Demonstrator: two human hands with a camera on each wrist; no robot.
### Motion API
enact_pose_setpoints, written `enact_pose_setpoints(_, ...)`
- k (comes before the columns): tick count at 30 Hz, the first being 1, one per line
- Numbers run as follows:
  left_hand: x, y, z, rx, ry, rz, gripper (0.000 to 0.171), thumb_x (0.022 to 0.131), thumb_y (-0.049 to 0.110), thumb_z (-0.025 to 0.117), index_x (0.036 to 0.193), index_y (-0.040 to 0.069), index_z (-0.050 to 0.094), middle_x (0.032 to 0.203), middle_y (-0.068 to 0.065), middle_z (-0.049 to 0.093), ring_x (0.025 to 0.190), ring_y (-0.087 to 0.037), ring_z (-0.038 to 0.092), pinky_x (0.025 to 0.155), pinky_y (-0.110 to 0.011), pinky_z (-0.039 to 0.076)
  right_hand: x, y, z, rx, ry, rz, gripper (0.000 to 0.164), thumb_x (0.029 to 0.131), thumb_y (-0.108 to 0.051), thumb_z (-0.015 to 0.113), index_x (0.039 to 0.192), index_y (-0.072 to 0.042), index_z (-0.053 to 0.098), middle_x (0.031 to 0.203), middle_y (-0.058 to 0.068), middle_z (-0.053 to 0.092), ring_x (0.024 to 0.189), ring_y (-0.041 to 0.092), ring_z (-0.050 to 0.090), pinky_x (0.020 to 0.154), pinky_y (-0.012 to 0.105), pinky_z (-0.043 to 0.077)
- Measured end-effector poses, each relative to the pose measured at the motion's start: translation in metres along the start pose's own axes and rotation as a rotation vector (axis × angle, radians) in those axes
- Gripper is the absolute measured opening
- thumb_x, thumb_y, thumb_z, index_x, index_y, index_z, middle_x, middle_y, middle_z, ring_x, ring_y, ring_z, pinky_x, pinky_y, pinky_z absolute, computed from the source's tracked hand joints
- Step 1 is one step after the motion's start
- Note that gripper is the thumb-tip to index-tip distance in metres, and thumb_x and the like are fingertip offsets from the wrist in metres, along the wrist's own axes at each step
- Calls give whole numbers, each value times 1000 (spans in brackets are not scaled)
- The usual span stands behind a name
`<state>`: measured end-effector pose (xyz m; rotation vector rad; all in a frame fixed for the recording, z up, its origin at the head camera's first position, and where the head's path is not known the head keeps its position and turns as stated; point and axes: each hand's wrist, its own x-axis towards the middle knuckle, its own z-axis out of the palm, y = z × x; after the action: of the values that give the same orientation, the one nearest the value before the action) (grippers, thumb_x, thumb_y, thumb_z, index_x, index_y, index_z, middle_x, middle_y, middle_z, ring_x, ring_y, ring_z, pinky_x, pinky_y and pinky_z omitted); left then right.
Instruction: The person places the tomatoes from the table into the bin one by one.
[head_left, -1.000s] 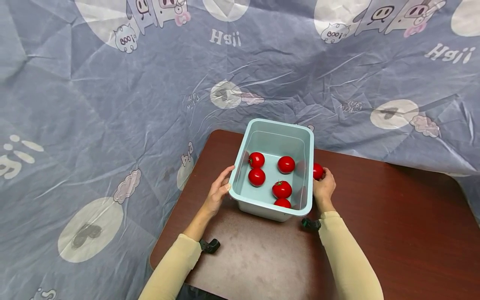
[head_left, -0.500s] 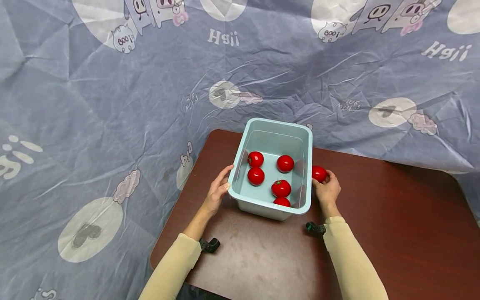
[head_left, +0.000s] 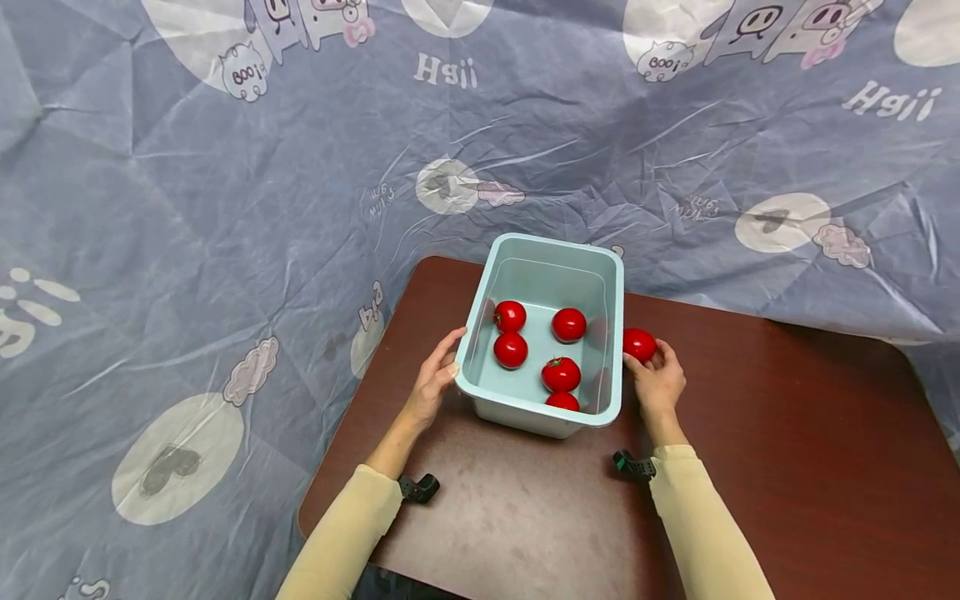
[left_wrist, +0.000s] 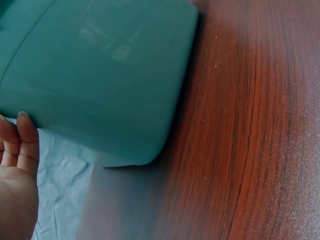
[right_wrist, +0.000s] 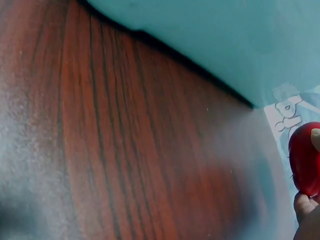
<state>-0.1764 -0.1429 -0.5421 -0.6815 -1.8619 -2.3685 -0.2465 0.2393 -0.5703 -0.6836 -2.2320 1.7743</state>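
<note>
A pale blue-green plastic bin (head_left: 517,412) stands on the table with several red tomatoes (head_left: 510,350) inside. My left hand (head_left: 427,392) holds the bin's left rim, thumb near the front corner. In the left wrist view, fingertips (left_wrist: 26,120) touch the bin's outer side (left_wrist: 110,75). Just outside the right wall, my right hand (head_left: 660,387) grips another tomato (head_left: 639,344) between thumb and fingers. That tomato (right_wrist: 304,160) appears at the right edge of the right wrist view, where most of the hand is cut off.
The dark brown wooden table (head_left: 795,433) extends far to the right of the bin. A wrinkled blue-grey printed sheet (head_left: 570,150) hangs behind the table and along its left side. Black straps with small devices (head_left: 633,465) sit at both wrists.
My right hand has shifted slightly right, away from the bin's wall, and more of its tomato shows. The left hand keeps its place on the rim.
</note>
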Motion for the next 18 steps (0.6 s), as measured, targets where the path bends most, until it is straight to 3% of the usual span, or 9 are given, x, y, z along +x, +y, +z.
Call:
enact_pose_setpoints(9, 1, 9, 3, -22, -2, -21, 61, 89, -3, 33, 149, -4, 27, 98, -6, 63, 74, -9, 58, 56, -24, 43, -16, -19, -5, 59, 8, -34, 73, 79, -16, 80, 143, -14, 46, 145, 14, 50, 130, 29, 52, 106, 37, 42)
enact_pose_setpoints(18, 1, 3, 1, -19, 13, -31, 61, 89, 3, 37, 150, 1, 29, 97, -9, 61, 72, -13, 56, 56, -23, 43, -29, -41, -13, 145, 20, -89, 69, 76, -10, 81, 139, -13, 51, 142, 16, 53, 128, 30, 54, 101, 32, 44)
